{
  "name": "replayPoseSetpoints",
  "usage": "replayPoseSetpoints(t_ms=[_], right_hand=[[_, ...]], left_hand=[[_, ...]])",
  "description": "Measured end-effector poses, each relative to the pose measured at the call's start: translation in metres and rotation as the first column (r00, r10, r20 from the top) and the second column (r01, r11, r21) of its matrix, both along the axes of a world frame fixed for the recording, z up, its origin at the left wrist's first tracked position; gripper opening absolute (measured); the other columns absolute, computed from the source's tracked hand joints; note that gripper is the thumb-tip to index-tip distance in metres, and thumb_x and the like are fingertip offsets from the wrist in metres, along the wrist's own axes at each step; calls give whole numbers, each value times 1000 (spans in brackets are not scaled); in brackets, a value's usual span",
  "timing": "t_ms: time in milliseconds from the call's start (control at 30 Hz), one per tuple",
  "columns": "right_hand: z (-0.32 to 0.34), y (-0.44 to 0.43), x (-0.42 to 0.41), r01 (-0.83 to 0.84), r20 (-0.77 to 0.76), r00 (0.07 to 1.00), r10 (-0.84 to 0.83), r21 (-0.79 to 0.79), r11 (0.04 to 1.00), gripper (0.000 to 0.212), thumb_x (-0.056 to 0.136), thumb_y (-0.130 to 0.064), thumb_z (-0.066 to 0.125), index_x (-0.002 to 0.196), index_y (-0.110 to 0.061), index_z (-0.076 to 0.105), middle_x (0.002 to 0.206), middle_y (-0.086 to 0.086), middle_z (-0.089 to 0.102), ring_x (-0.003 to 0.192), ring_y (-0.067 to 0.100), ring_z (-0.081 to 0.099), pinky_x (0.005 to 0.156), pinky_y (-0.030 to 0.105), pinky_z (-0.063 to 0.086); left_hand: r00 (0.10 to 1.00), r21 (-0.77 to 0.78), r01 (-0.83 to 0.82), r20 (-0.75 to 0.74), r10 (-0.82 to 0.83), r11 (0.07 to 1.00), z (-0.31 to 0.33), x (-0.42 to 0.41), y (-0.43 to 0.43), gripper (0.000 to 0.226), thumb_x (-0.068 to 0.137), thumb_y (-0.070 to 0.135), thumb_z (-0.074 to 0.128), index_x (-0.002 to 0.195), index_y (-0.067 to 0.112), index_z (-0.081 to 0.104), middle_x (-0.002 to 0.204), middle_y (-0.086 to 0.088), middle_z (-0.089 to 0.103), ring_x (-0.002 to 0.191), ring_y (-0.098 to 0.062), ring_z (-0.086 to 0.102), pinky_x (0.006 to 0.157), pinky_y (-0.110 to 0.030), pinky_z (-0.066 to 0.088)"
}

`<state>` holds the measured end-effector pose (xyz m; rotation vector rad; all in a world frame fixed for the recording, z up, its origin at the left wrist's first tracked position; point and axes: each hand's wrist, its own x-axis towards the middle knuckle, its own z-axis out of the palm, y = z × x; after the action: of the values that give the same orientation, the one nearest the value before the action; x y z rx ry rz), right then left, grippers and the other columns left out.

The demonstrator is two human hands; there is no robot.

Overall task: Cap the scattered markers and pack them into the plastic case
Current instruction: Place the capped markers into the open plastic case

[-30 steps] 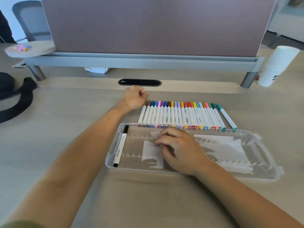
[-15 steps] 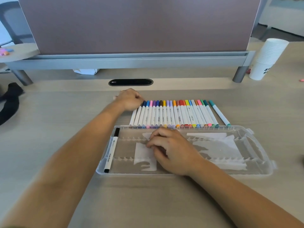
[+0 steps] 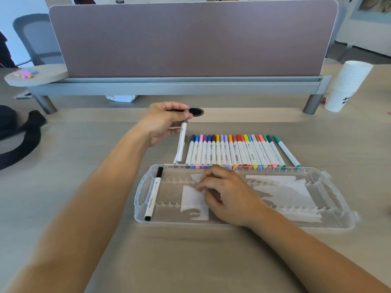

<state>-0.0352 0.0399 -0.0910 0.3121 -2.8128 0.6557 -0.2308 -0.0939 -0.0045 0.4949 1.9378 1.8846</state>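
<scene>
A clear plastic case [image 3: 330,216] lies open on the desk. One capped black marker [image 3: 152,196] sits in its leftmost slot. Behind the case, a row of several capped coloured markers [image 3: 237,152] lies side by side. My left hand [image 3: 163,123] pinches a grey-capped white marker [image 3: 181,144] by its cap end, lifted just left of the row, barrel pointing down toward the case. My right hand [image 3: 228,196] rests inside the case with curled fingers on the slot ridges, holding nothing I can see.
A desk divider panel [image 3: 190,39] stands on a grey rail behind the markers. A stack of white paper cups [image 3: 347,85] is at the back right. A black strap [image 3: 19,140] lies at the left. A dark cable grommet [image 3: 195,112] sits behind my left hand.
My left hand has picked the leftmost marker out of the row and raised it. The right hand has stayed in the case.
</scene>
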Motion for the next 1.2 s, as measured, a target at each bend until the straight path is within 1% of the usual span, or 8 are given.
replayPoseSetpoints(t_ms=[200, 367, 533, 700, 833, 967, 1133, 1200], right_hand=[[15, -8, -1, 15, -100, 995, -21, -62, 998, 26, 95, -24, 55, 117, -26, 67, 117, -10, 55, 106, 5, 53, 86, 30, 54], [26, -38, -5, -108, -160, 981, 114, 42, 993, 37, 95, -22, 46, 129, -25, 62, 127, -6, 58, 116, 9, 54, 92, 34, 53], [12, -59, -13, -209, -40, 975, 218, 170, 963, 41, 96, -23, 44, 133, -26, 59, 144, -1, 51, 130, 17, 47, 105, 41, 45], [4, -59, -16, -227, 31, 974, 225, 169, 959, 41, 96, -24, 43, 132, -24, 63, 143, -2, 54, 132, 17, 45, 109, 37, 40], [4, -60, -15, -248, 96, 968, 233, 196, 949, 54, 93, -35, 27, 137, -28, 57, 150, -4, 47, 138, 18, 40, 111, 41, 36], [6, -57, -15, -245, 163, 964, 211, 229, 942, 48, 98, -34, 31, 143, -37, 49, 156, -9, 36, 140, 17, 31, 111, 45, 30], [9, -56, -16, -244, 234, 955, 184, 258, 935, 46, 101, -35, 35, 146, -44, 40, 158, -13, 30, 139, 16, 26, 109, 43, 24], [9, -57, -15, -239, 244, 954, 174, 268, 933, 46, 101, -37, 32, 146, -45, 38, 157, -14, 30, 139, 16, 26, 109, 44, 25]], left_hand=[[999, -60, -44, -27, 42, 997, 13, 29, -33, 17, 81, 4, 76, 91, 16, 70, 81, -3, 71, 68, -12, 67, 63, -26, 57], [1000, -191, 28, 14, -26, 981, -1, 47, -53, 17, 80, 4, 76, 93, 11, 68, 71, -1, 71, 61, -12, 67, 64, -27, 58], [997, -305, 37, 71, -16, 952, -27, 54, -66, 22, 78, 2, 78, 96, 8, 69, 80, -11, 72, 56, -11, 65, 58, -24, 58], [999, -470, 28, -26, -45, 882, -42, 51, -65, 17, 77, 6, 80, 92, 5, 72, 89, -17, 73, 57, -10, 64, 59, -21, 57], [964, -635, -4, -209, -167, 772, -40, 47, -68, 22, 78, 15, 82, 99, 13, 77, 89, -1, 76, 79, -13, 71, 79, -23, 57], [943, -704, 21, -222, -249, 710, -36, 42, -74, 30, 75, 16, 84, 103, 21, 75, 93, 6, 72, 81, 0, 63, 73, -10, 47], [930, -763, 12, -230, -288, 647, -38, 32, -81, 35, 66, 21, 91, 94, 28, 71, 92, 5, 66, 86, -10, 62, 74, -21, 46], [931, -782, -9, -235, -281, 623, -40, 29, -82, 35, 63, 27, 92, 89, 30, 68, 86, 6, 61, 79, -10, 58, 71, -24, 43]])
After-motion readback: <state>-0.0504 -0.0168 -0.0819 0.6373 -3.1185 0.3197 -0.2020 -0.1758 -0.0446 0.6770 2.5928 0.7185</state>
